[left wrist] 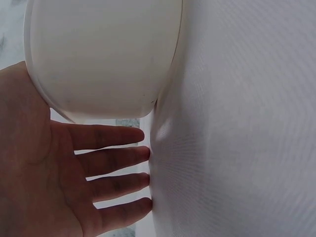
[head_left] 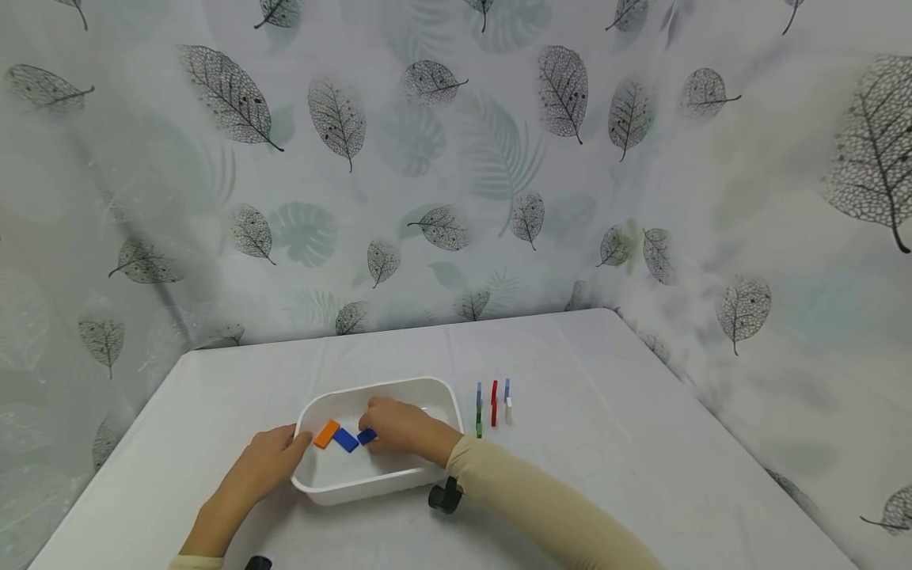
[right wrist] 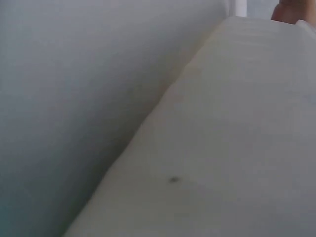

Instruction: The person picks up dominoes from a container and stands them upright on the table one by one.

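Here my right hand reaches into the white tub, fingertips curled on a dark blue block; my left hand, fingers straight, steadies the tub's left rim beside the orange block.

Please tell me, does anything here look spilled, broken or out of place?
Nothing stands out. The white tub sits flat on the table, with flat pieces lying inside it and the other pieces in neat rows beside it.

White tub holding one orange block and two blue blocks; white tablecloth; pale backdrop printed with grey-black skeletal leaves; beige sleeve.
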The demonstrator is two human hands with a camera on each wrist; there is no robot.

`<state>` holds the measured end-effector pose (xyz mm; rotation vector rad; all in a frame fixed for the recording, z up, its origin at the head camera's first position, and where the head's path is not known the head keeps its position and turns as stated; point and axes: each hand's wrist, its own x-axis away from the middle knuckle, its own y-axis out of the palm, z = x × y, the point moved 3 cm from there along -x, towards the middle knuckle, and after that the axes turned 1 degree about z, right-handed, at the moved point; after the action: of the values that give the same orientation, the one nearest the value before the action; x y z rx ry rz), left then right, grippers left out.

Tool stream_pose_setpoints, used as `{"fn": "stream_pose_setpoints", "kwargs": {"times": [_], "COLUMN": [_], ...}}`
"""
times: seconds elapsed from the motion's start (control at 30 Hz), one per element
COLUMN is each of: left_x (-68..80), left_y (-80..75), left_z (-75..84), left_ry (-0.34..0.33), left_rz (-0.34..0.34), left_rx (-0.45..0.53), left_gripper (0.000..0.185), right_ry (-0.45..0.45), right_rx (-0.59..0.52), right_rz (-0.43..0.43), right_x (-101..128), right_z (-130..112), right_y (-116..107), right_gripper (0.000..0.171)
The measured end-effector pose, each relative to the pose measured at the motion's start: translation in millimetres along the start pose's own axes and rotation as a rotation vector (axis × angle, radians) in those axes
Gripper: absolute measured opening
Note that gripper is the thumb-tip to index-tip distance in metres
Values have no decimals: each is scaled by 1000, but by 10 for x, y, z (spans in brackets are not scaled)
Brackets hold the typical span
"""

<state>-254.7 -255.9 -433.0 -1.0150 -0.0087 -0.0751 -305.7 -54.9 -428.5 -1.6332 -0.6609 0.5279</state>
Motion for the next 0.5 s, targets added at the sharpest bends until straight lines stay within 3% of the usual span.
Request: {"fn": "stream_pose_setpoints", "kwargs": {"times": [0.3, 0.5], "left_x": [4, 11], "left_y": [-18, -16], "left_z": [18, 20], "left_ry": [1, -10], "left_rz": [-1, -10], "left_rx": [7, 6], "left_gripper": [55, 56], "right_ry": [-40, -16], "right_rx": [89, 187], "right_rz": [31, 10], "right_x": [37, 26], "right_z": [21, 24], "right_y": [19, 53], "right_gripper": [13, 14]}}
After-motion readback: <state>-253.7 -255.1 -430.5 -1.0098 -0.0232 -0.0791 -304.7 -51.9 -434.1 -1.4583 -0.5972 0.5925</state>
